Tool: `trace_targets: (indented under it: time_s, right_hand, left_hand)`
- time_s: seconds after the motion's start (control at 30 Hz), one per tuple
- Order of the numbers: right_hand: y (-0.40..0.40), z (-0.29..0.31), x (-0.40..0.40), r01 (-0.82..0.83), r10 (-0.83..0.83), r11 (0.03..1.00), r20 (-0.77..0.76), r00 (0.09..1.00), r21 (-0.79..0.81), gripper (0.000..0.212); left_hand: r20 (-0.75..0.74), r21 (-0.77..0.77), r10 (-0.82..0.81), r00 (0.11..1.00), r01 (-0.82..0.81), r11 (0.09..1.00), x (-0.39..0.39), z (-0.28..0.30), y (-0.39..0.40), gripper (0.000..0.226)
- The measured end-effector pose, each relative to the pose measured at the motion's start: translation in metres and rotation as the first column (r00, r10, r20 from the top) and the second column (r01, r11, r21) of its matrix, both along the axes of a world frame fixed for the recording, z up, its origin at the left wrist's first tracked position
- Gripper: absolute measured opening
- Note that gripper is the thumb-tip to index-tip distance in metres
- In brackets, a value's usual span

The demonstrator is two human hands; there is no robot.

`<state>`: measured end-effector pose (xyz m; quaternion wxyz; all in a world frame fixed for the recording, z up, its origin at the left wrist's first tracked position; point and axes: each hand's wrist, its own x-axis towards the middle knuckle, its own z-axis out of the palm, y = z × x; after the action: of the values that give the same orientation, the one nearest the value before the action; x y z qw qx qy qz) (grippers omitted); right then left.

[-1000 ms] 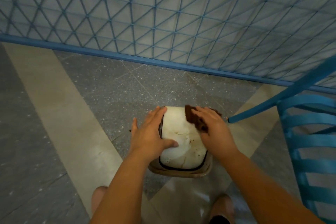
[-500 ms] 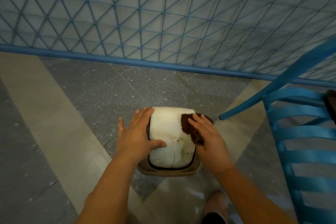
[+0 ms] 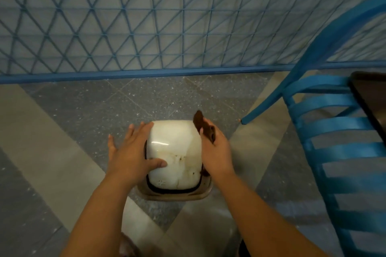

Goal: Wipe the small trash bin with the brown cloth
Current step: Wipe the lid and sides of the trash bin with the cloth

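Terrazzo floor [image 3: 79, 110], blue lattice behind. Small trash bin [image 3: 175, 152] between hands. Left hand [image 3: 129, 152] flat, steadying lid; right hand [image 3: 215, 148] grips brown cloth [image 3: 201, 123] against side. Lid stains remain — wiping unfinished.

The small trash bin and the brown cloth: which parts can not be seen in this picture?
- Small trash bin, head view: its left side is behind the left hand; its right side is behind the right hand.
- Brown cloth, head view: mostly under the right hand.
- Blue chair: cut off by the right edge.
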<state>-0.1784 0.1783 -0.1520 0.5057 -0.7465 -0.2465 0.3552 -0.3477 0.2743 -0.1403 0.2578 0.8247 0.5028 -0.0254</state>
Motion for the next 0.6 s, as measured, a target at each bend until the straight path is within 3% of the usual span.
trace_targets:
  time_s: [0.17,0.23,0.3,0.4,0.6]
  right_hand:
    - [-0.045,-0.014,-0.013,0.066,-0.080,0.990,-0.106,0.991,-0.129,0.025]
    - [-0.059,-0.023,-0.017,0.107,-0.128,0.987,-0.177,0.976,-0.124,0.044]
    - [-0.065,-0.026,-0.019,0.148,-0.168,0.984,-0.223,0.960,-0.100,0.039]
    - [-0.061,-0.026,-0.021,0.191,-0.195,0.981,-0.188,0.963,-0.041,0.022]
    - [-0.040,-0.020,-0.024,0.154,-0.146,0.987,-0.148,0.978,0.042,0.030]
  left_hand:
    - [-0.213,0.084,-0.062,0.975,0.082,0.993,0.007,0.018,0.007,0.109]
    - [-0.199,0.062,-0.098,0.975,0.112,0.992,0.017,0.023,0.005,0.110]
    - [-0.149,0.078,-0.176,0.973,0.189,0.979,0.029,0.026,0.000,0.107]
    - [-0.155,0.074,-0.330,0.931,0.344,0.936,0.045,0.025,-0.006,0.106]
    - [-0.295,0.020,-0.424,0.856,0.449,0.893,0.045,0.017,-0.007,0.107]
